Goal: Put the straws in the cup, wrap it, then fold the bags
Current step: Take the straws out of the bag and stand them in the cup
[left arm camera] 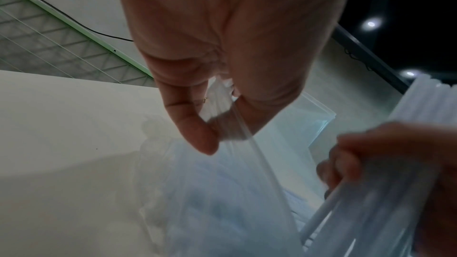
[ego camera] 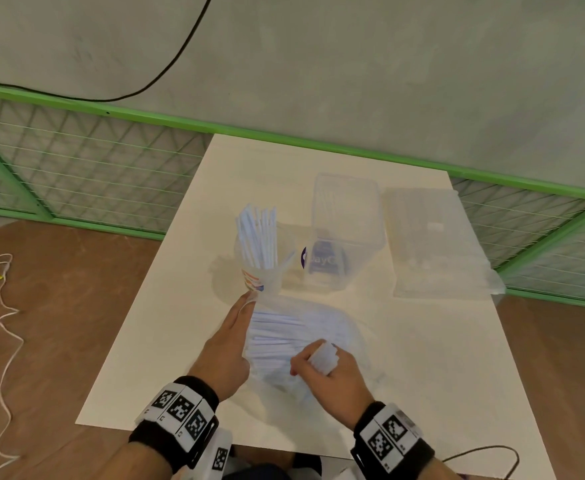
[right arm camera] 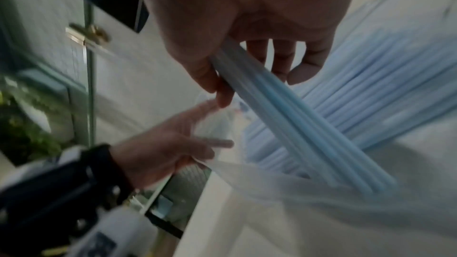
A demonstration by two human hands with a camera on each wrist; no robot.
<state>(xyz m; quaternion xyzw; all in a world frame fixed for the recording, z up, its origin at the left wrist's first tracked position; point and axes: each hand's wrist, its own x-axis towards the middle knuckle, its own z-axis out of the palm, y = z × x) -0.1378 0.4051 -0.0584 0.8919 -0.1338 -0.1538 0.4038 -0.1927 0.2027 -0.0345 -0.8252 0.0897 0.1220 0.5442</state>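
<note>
A clear plastic cup (ego camera: pixel 261 277) with a coloured print stands mid-table, holding several pale blue straws (ego camera: pixel 258 237) upright. Just in front lies a clear bag of straws (ego camera: pixel 284 337). My left hand (ego camera: pixel 230 336) pinches the bag's open edge (left arm camera: pixel 222 124) between thumb and fingers and holds it up. My right hand (ego camera: pixel 329 368) grips a bundle of straws (right arm camera: pixel 296 124) whose far ends still sit inside the bag's mouth. In the right wrist view the rest of the bagged straws (right arm camera: pixel 385 77) fan out behind the bundle.
A clear rectangular plastic box (ego camera: pixel 344 233) with a purple-labelled item inside stands right of the cup. A flat clear bag (ego camera: pixel 436 244) lies at the table's right back. The white table (ego camera: pixel 422 375) ends near a green mesh fence (ego camera: pixel 76 168).
</note>
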